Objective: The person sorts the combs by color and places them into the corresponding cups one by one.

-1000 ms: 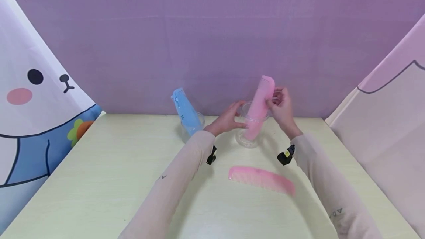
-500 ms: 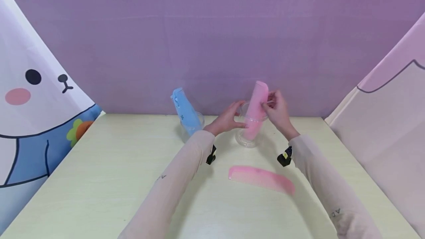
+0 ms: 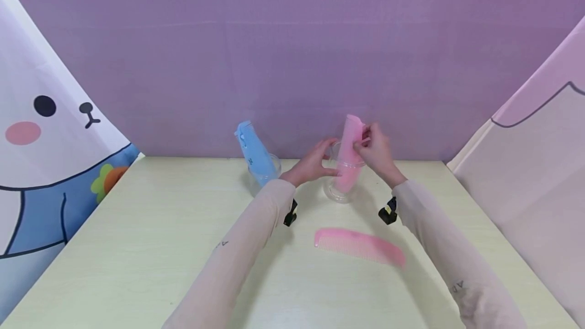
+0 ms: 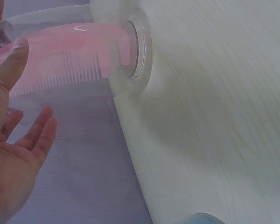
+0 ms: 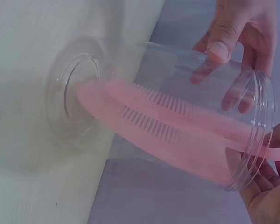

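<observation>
A clear plastic cup [image 3: 339, 197] with a wide foot stands at the table's back edge. My left hand [image 3: 312, 165] holds it from the left, thumb in front and fingers behind the wall. Two pink combs [image 5: 177, 154] lean inside, overlapping, their teeth visible through the plastic in the right wrist view. At the cup's rim, my right hand [image 3: 377, 152] pinches one pink comb between thumb and fingers. In the left wrist view a pink comb [image 4: 79, 42] reaches down to the cup's base. Another pink comb [image 3: 361, 247] lies flat on the table between my forearms.
To the left, a second clear cup [image 3: 277, 165] holds blue combs [image 3: 256, 151] leaning leftward. A purple cloth [image 3: 292, 65] hangs right behind the pale table [image 3: 160, 237]. Printed cloths flank both sides.
My right hand has moved left and slightly down with the pink comb, which sits lower in the cup and more upright. The left hand and cup stay put.
</observation>
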{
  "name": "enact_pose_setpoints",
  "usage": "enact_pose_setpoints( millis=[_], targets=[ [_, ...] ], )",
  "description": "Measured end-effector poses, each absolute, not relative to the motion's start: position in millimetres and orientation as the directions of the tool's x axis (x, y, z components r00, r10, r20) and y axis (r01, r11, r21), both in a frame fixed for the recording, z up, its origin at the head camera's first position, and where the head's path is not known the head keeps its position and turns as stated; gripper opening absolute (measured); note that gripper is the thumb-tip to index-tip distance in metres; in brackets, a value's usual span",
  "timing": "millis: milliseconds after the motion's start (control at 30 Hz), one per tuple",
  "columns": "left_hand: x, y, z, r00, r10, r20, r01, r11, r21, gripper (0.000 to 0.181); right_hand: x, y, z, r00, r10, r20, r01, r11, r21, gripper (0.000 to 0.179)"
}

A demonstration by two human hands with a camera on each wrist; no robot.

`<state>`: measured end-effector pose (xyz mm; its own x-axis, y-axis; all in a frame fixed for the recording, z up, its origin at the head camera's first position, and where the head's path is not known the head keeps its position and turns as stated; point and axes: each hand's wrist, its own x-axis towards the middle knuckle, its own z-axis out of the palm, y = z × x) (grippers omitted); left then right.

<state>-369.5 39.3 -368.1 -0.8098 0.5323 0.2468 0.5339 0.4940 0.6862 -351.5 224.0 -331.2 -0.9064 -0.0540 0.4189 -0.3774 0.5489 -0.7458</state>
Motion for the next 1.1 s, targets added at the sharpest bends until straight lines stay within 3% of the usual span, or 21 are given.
enact_pose_setpoints(
  millis=[600, 1100],
  targets=[
    [-371.7, 40.4, -366.6, -0.828, 0.524, 0.2, 0.502, 0.536, 0.679, 0.087, -357.9, 212.4, -334.2, -0.933, -0.051, 0.356, -0.284, 0.712, -0.642, 0.047],
    [-374.6, 37.5, -370.6, -0.825, 0.523, 0.212, 0.514, 0.541, 0.666, 0.088, -358.9, 209.4, -339.3, -0.907, 0.0, 0.422, -0.311, 0.675, -0.669, 0.045]
  ],
)
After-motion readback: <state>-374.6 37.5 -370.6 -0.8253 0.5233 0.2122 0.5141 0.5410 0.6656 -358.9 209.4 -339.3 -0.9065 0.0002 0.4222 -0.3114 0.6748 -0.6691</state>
